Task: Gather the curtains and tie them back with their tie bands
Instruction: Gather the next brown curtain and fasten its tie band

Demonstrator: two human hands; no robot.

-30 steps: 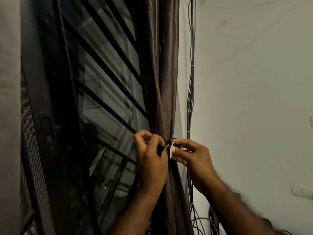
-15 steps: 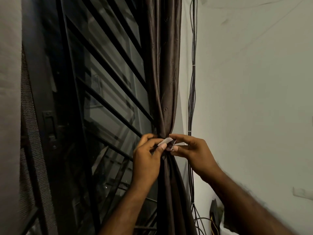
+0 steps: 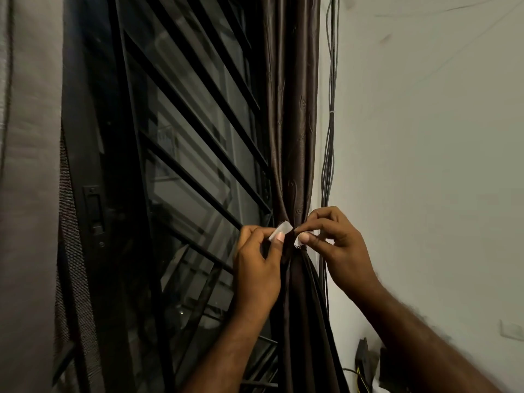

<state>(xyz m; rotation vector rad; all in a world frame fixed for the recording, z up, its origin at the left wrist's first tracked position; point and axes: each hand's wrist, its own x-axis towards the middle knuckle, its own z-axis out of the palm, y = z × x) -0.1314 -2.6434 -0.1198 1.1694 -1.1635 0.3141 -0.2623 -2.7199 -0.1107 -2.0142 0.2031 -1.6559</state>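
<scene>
The left hand (image 3: 256, 270) is raised with its fingers curled, and its thumb and forefinger pinch one white-tipped end of the tie band (image 3: 281, 230). The right hand (image 3: 341, 245), at the same height, pinches the other end, with its remaining fingers bent. The band sits at the narrowest point of the gathered curtain (image 3: 292, 137), which hangs upright between the window bars (image 3: 198, 131) on the left and a cable bundle (image 3: 329, 137) against the wall (image 3: 425, 165), just beside it.
</scene>
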